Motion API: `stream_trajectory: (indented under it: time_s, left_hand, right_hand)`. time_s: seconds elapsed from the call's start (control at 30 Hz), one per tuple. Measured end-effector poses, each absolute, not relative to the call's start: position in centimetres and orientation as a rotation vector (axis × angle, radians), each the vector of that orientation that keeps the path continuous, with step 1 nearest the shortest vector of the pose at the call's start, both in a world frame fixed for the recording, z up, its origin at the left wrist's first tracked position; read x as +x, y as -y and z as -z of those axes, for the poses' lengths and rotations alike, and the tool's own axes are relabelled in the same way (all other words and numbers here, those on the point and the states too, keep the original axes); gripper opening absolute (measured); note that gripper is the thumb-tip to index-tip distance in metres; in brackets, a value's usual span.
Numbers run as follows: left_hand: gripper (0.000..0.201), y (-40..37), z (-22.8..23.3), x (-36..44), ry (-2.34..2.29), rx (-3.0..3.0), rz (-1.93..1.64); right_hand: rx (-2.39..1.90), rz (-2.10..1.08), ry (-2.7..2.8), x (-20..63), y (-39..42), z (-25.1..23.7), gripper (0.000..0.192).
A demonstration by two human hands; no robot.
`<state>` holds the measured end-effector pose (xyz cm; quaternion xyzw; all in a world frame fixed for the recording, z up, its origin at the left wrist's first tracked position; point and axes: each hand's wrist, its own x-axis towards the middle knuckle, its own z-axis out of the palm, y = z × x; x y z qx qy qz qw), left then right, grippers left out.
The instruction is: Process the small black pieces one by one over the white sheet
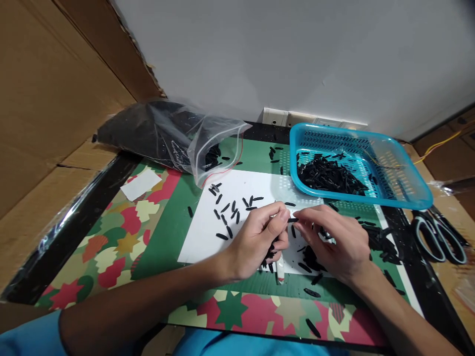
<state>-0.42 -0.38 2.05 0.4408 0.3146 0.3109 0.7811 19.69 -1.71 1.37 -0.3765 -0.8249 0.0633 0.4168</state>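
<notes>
Head view, centre of the frame: the left hand (pixel 260 240) and right hand (pixel 336 242) meet over a white sheet (pixel 202 232) on the worktop (pixel 122 237). Both pinch one small black piece (pixel 293 219) between their fingertips. The left fingers are also clenched around a white tool (pixel 279 271) and a few more black pieces. Loose black pieces (pixel 228 210) lie scattered on the sheet. At upper right a blue basket (pixel 408 193) holds a heap; a plastic bag (pixel 166 136) sits upper left, scissors (pixel 440 235) at far right.

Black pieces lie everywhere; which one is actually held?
The small black piece pinched between the left hand and right hand; the others lie loose.
</notes>
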Motion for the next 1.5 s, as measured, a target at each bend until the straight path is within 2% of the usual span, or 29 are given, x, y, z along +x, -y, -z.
stream_trajectory:
  time_s: [0.53, 0.93, 1.13, 1.23, 1.3, 1.4, 1.5]
  left_hand:
    - [0.043, 0.4, -2.2, -0.4, -0.695, 0.961, -0.687]
    - [0.039, 0.5, -2.1, -0.3, -0.677, 0.936, -0.707]
    - [0.044, 0.4, -1.6, -0.4, -0.663, 0.922, -0.703]
    - [0.043, 0.3, -1.4, -0.4, -0.650, 0.898, -0.713]
    - [0.041, 0.3, -1.4, -0.3, -0.641, 0.890, -0.727]
    - [0.041, 0.2, -1.5, -0.3, -0.633, 0.876, -0.741]
    - [0.041, 0.2, -1.6, -0.4, -0.646, 0.863, -0.738]
  right_hand:
    - [-0.960, -0.204, 2.018, 19.3, 1.8, -2.1, 0.014]
    - [-0.917, -0.128, 2.067, 19.7, 1.7, -1.7, 0.015]
    - [-0.913, -0.094, 2.061, 19.3, 1.7, -2.0, 0.015]
    - [-0.911, -0.003, 2.037, 19.4, 1.8, -2.3, 0.019]
    - [-0.975, 0.165, 1.983, 20.0, 1.6, -2.5, 0.021]
    - [-1.283, 0.458, 1.795, 21.4, 1.0, -2.6, 0.018]
    - [-1.516, 0.512, 1.640, 22.5, 0.4, -2.5, 0.019]
